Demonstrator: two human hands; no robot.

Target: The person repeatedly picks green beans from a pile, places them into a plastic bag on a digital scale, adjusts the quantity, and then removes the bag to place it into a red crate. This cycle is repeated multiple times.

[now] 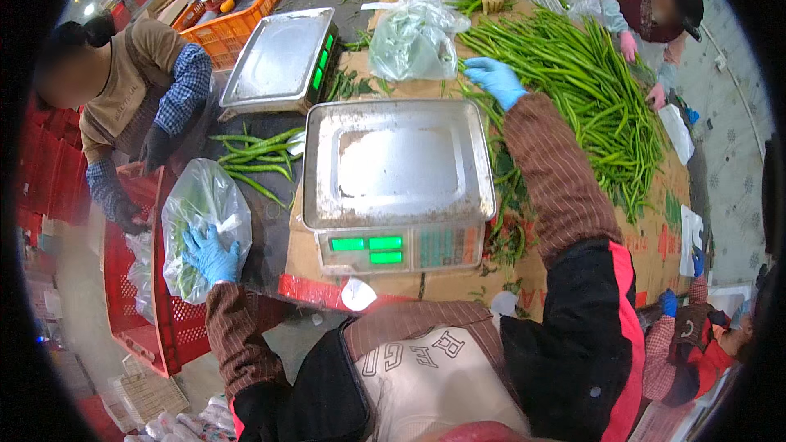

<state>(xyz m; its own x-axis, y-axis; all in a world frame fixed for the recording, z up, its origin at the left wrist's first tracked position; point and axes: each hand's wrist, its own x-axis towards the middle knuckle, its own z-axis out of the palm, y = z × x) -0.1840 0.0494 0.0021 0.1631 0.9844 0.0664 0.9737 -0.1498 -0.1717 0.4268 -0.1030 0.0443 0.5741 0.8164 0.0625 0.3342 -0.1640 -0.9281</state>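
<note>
My left hand (212, 255), in a blue glove, lies with spread fingers on a clear plastic bag (184, 209) of long green peppers. The bag is at the table's left edge, beside a red plastic crate. My right hand (496, 81), gloved the same way, is stretched out between a filled clear bag (414, 40) and a large heap of long green chili peppers (571, 86). Its fingertips are close to the bag; whether they touch it is unclear. Directly before me stands a digital scale (399, 166) with a bare metal pan and lit green displays.
A second scale (279, 58) stands further left, with loose peppers (261, 156) in front of it. At the left, a co-worker (147, 80) leans over the red crate (132, 294). Other people work around the heap. An orange crate (245, 31) stands at the back.
</note>
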